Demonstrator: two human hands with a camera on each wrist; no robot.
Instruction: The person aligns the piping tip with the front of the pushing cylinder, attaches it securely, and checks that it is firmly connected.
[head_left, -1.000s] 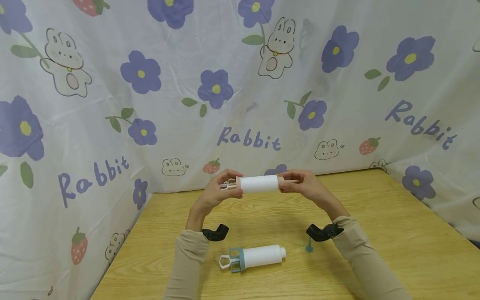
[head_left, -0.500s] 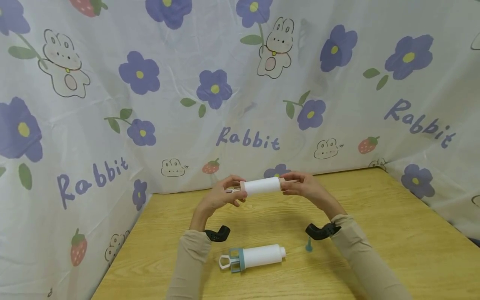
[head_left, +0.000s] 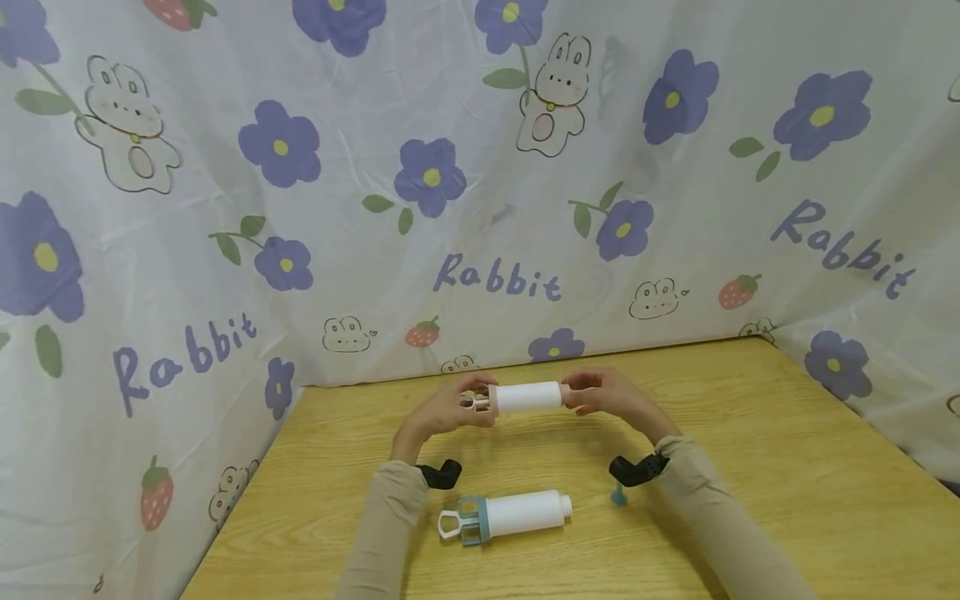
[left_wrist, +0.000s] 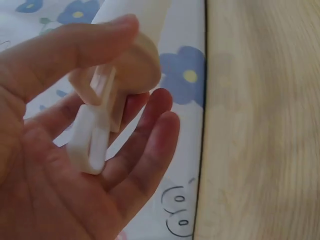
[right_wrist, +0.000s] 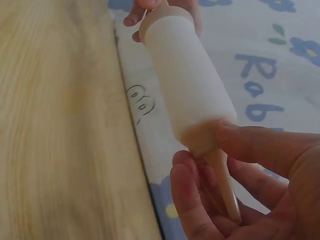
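A large plunger syringe (head_left: pixel 528 397) with a white barrel, pinkish collar and white pull handle is held level above the table's far part. At its collar end, my left hand (head_left: pixel 442 410) grips it; the left wrist view shows the thumb (left_wrist: pixel 100 42) on the collar and the handle (left_wrist: pixel 90 142) in front of the palm. My right hand (head_left: pixel 618 396) pinches the other end, with the thumb at the base of a tapered pinkish nozzle (right_wrist: pixel 222 182). Closer to me, a second white syringe (head_left: pixel 525 512) with a teal collar lies on the table.
A small teal nozzle (head_left: pixel 618 494) stands on the wood-grain table (head_left: pixel 750 467), right of the lying syringe. Behind the table hangs a printed rabbit-and-flower cloth (head_left: pixel 495 225). Black mounts sit at both wrists.
Both hands have lowered the held syringe toward the table, and it sits slightly further right. It tilted a little and is nearly level again. The things on the table stay put.
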